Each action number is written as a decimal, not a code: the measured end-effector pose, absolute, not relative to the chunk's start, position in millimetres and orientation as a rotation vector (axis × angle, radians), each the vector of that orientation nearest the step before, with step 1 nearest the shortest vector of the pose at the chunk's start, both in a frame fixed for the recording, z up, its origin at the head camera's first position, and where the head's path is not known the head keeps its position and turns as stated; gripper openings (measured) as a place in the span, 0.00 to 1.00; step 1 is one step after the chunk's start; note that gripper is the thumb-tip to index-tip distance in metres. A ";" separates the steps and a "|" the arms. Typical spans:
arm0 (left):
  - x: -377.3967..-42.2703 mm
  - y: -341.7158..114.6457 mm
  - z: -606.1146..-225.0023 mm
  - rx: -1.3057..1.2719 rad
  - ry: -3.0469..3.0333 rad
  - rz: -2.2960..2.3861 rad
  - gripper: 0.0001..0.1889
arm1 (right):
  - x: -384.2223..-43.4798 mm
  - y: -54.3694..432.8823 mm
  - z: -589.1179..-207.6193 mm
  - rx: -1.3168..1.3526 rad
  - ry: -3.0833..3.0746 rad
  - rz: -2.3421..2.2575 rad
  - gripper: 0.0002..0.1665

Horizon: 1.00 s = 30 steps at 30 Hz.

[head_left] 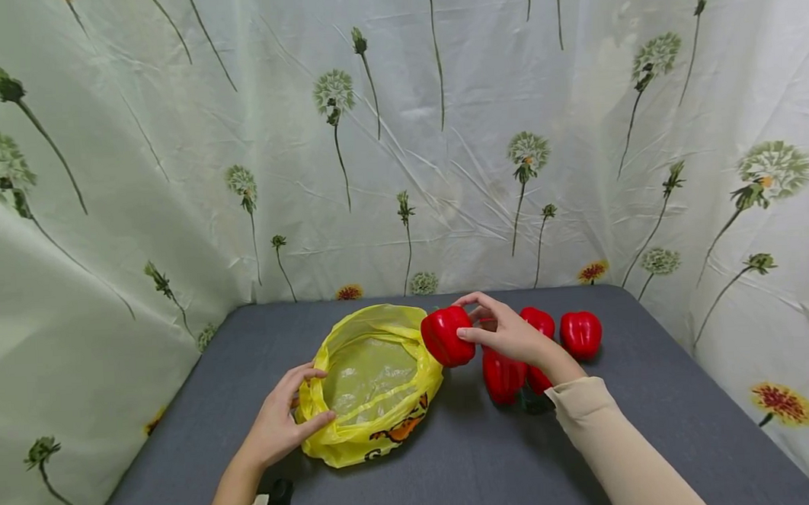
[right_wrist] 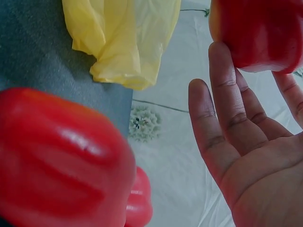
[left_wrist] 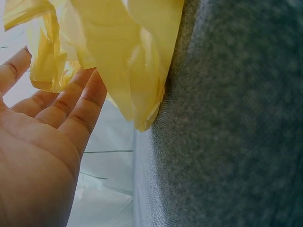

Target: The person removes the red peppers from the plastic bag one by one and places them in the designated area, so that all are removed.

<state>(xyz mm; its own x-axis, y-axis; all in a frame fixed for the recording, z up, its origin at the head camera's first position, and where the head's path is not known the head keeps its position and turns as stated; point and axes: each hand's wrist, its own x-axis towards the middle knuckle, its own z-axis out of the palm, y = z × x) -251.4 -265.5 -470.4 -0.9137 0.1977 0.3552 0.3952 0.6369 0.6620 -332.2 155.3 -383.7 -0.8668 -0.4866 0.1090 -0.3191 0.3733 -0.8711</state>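
A yellow plastic bag [head_left: 379, 429] lies on the table with its mouth spread open and facing up. At its left rim is my left hand [head_left: 276, 423], thumb and fingers apart and their tips touching the edge; in the left wrist view the fairly straight fingers [left_wrist: 83, 111] pass partly behind the plastic. My right hand [head_left: 512, 334] pinches a red bell pepper [head_left: 446, 336] between thumb and fingers, raised beside the bag's right rim. In the right wrist view this glossy pepper [right_wrist: 262, 35] sits at the fingertips.
Several more red bell peppers lie to the right, one red pepper [head_left: 503, 377] close below my right hand and another red pepper [head_left: 580, 335] farther right. A dark grey cloth covers the table [head_left: 471, 470]. A white floral curtain [head_left: 441, 167] encloses the back and sides.
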 end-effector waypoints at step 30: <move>-253.4 -262.7 -469.3 -0.500 -2.608 -1.120 0.29 | -304.1 235.6 -389.8 -0.529 2.583 -1.645 0.33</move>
